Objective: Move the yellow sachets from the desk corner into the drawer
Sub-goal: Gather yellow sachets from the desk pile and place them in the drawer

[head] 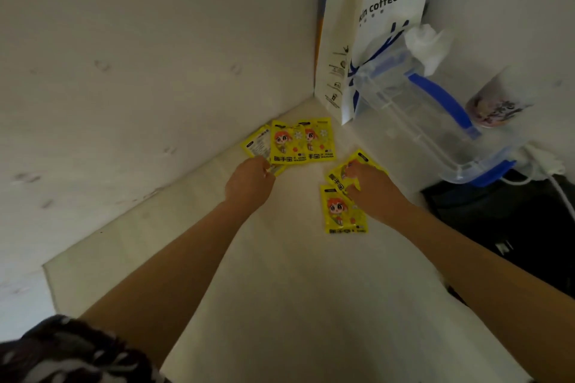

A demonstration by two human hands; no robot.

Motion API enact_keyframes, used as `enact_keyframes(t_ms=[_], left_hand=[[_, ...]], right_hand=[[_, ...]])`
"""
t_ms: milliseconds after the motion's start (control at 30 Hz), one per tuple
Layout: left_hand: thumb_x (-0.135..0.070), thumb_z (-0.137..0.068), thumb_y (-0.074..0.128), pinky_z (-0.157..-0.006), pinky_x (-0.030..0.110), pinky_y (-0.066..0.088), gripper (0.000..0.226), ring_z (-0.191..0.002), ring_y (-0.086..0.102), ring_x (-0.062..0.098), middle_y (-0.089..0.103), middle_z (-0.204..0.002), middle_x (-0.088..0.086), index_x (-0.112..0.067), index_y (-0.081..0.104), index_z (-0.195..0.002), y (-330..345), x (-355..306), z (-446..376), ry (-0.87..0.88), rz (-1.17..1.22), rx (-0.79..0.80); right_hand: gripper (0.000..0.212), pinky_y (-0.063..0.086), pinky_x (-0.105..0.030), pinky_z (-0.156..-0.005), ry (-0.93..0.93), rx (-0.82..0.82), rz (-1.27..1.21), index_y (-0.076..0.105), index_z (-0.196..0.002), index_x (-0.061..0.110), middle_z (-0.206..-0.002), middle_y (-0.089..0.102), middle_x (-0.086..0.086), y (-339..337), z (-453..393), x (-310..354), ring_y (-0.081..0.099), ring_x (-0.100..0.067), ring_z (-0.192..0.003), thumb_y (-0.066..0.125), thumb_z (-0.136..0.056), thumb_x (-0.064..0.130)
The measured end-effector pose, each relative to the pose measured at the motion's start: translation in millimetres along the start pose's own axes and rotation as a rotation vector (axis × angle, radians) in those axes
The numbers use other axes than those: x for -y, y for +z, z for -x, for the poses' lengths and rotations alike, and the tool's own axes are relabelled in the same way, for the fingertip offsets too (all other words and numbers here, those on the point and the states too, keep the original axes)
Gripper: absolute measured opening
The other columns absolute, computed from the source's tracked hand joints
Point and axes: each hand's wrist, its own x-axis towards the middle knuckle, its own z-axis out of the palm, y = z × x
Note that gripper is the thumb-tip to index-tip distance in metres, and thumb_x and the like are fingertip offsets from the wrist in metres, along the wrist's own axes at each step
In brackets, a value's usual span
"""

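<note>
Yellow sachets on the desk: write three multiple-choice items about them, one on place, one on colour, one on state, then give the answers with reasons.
1. Where does the far group of yellow sachets lie?
A. in the desk corner by the wall
B. inside the clear box
C. in the paper bag

2. What colour are the latches on the clear box?
A. red
B. blue
C. green

3. What is the right hand doing?
A. hanging idle
B. holding the cup
C. gripping sachets

Answers: 1 A, the sachets sit where desk meets wall. 2 B, the latches show blue. 3 C, its fingers curl onto the near sachets; the left hand pinches one of the far group.
</note>
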Motion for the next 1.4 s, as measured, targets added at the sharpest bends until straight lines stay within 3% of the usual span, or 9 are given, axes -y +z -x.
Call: enact_keyframes(t_ms=[233,500,633,733,800,933,1100,1267,1400], left_hand=[[-0.03,-0.091,0.056,-0.089,0.037,0.043,0.039,-0.115,0.055,0.032,0.061,-0.124,0.012,-0.009,0.054,-0.123,18,-30,-64,-0.198,0.205,-0.102],[-0.048,-0.072,0.076,-0.101,0.044,0.039,0.093,-0.128,0.04,0.037,0.039,-0.138,0.015,-0.003,0.031,-0.139,39,-48,-96,-0.259,-0.014,-0.115],[-0.027,-0.065,0.085,-0.089,0.045,0.05,0.08,-0.114,0.055,0.037,0.053,-0.124,0.017,-0.005,0.038,-0.127,37,-44,-100,-0.29,0.166,-0.088],[-0.017,-0.067,0.084,-0.072,0.033,0.046,0.071,-0.107,0.06,0.034,0.061,-0.116,0.015,-0.007,0.041,-0.123,25,-40,-96,-0.301,0.238,-0.062],[-0.015,-0.066,0.084,-0.073,0.034,0.049,0.068,-0.104,0.062,0.032,0.062,-0.115,0.013,-0.007,0.046,-0.121,17,-34,-92,-0.332,0.294,-0.058],[-0.016,-0.061,0.085,-0.078,0.04,0.057,0.05,-0.093,0.067,0.029,0.07,-0.103,0.013,-0.007,0.066,-0.105,3,-18,-81,-0.397,0.408,-0.08],[-0.016,-0.061,0.085,-0.08,0.049,0.058,0.025,-0.088,0.071,0.031,0.073,-0.092,0.016,-0.015,0.07,-0.081,-1,5,-57,-0.443,0.609,-0.094],[-0.02,-0.068,0.082,-0.078,0.042,0.058,0.026,-0.084,0.069,0.027,0.072,-0.092,0.009,-0.017,0.07,-0.091,8,15,-39,-0.521,0.679,-0.185],[-0.038,-0.064,0.078,-0.079,0.039,0.057,0.027,-0.087,0.069,0.025,0.072,-0.089,0.004,-0.022,0.069,-0.084,17,1,-35,-0.504,0.668,-0.225]], right_hand=[[0.064,0.048,-0.044,-0.091,-0.124,0.104,0.315,0.037,-0.142,0.016,-0.14,0.043,-0.009,-6,-57,-21,0.044,-0.033,-0.119,0.056,-0.083,-0.003],[0.041,0.047,-0.045,-0.09,-0.289,0.12,0.484,0.048,-0.132,0.013,-0.124,0.051,-0.01,2,-80,-31,0.044,-0.033,-0.119,0.055,-0.092,0.017],[0.035,0.047,-0.042,-0.086,-0.236,0.119,0.49,0.049,-0.127,0.01,-0.118,0.048,-0.015,-3,-81,-29,0.047,-0.031,-0.109,0.051,-0.093,0.018],[0.035,0.048,-0.041,-0.081,-0.207,0.098,0.508,0.047,-0.125,0.011,-0.116,0.047,-0.015,-4,-79,-27,0.049,-0.032,-0.104,0.053,-0.091,0.019],[0.034,0.047,-0.041,-0.08,-0.171,0.096,0.502,0.047,-0.123,0.01,-0.116,0.046,-0.015,-5,-78,-25,0.051,-0.032,-0.102,0.054,-0.091,0.02],[0.026,0.048,-0.041,-0.073,-0.078,0.076,0.28,0.044,-0.114,0.006,-0.107,0.049,-0.015,-14,-70,-18,0.057,-0.032,-0.089,0.053,-0.093,0.018],[0.028,0.043,-0.031,-0.067,0.114,0.0,-0.231,0.039,-0.12,0.006,-0.095,0.053,-0.003,-29,-41,-6,0.055,-0.021,-0.08,0.05,-0.095,0.016],[0.029,0.041,-0.023,-0.054,0.383,-0.047,-0.527,0.042,-0.118,0.009,-0.105,0.056,-0.005,-4,-2,-8,0.053,-0.016,-0.078,0.053,-0.091,0.013],[0.03,0.044,-0.026,-0.058,0.578,-0.066,-0.628,0.047,-0.116,0.009,-0.104,0.059,-0.008,25,17,-10,0.057,-0.023,-0.083,0.057,-0.089,0.017]])
